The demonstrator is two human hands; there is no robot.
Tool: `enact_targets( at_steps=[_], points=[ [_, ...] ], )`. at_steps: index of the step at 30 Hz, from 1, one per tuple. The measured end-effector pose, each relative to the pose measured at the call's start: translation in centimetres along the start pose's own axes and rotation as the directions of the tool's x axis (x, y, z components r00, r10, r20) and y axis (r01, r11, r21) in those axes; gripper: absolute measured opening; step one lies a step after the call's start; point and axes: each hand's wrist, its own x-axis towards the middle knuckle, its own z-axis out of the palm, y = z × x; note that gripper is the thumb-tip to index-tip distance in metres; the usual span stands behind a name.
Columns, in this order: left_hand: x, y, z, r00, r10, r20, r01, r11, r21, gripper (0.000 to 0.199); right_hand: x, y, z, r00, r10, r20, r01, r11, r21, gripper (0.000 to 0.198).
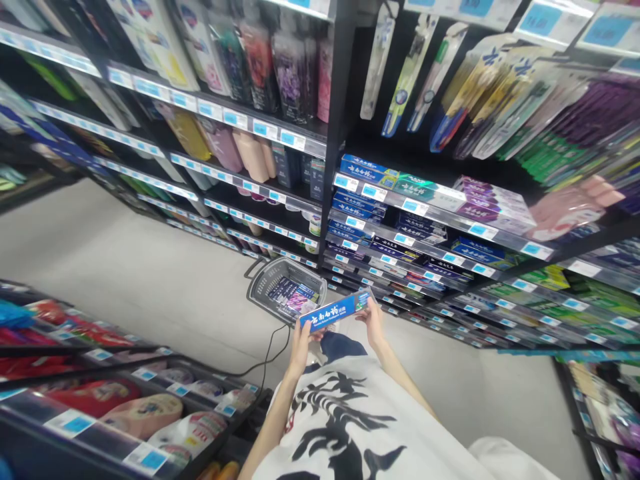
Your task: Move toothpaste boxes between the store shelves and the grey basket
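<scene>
A long blue toothpaste box with white lettering is held level in front of my body. My left hand grips its left end, and my right hand grips its right end. Both hands have fingers closed on the box edges. Just beyond the box, a grey shopping basket stands on the floor with several dark and purple packages in it. Part of the basket is hidden behind the toothpaste box.
Ahead on the right are shelves of toothpaste boxes, with toothbrushes hanging above. Bottles line the shelves at left. A lower shelf with pouches is close on my left. A black cable crosses the grey floor.
</scene>
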Motion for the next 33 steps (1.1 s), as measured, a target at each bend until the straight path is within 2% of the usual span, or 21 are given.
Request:
enact_targets(
  at_steps=[7,11,14,17,22,28,33],
  points=[
    [0.1,0.4,-0.6,0.998,-0.045,0.049,0.045,0.999,0.007,0.069,0.5,-1.1,-0.3,0.997,-0.011,0.077,0.017,0.996,-0.088,0.049],
    [0.0,0.7,-0.6,0.994,-0.048,0.096,0.045,0.998,0.040,0.072,0.7,-1.4,-0.5,0.999,-0.008,0.047,0.011,0.998,-0.060,0.058],
    [0.1,0.8,-0.8,0.987,0.049,0.155,-0.067,0.991,0.115,0.071,0.6,-1.7,-0.9,0.998,-0.036,0.050,0.038,0.999,-0.036,0.056],
    [0.4,0.8,-1.1,0.965,0.142,0.222,-0.187,0.963,0.196,0.063,0.5,-1.9,-1.3,0.997,-0.047,0.065,0.049,0.998,-0.031,0.052],
    [0.2,1.2,-1.2,0.926,0.204,0.317,-0.296,0.914,0.277,0.048,0.7,-1.7,-1.9,0.998,-0.033,-0.057,0.033,0.999,-0.015,0.055],
    [-0.1,1.4,-1.1,0.913,0.247,0.326,-0.361,0.861,0.357,0.036,0.8,-1.9,-2.5,0.994,-0.019,-0.110,0.020,1.000,0.001,0.050],
    [0.0,1.6,-1.3,0.850,0.311,0.426,-0.485,0.777,0.401,0.035,0.4,-2.3,-3.0,0.991,-0.023,-0.129,0.026,0.999,0.021,0.044]
  ],
)
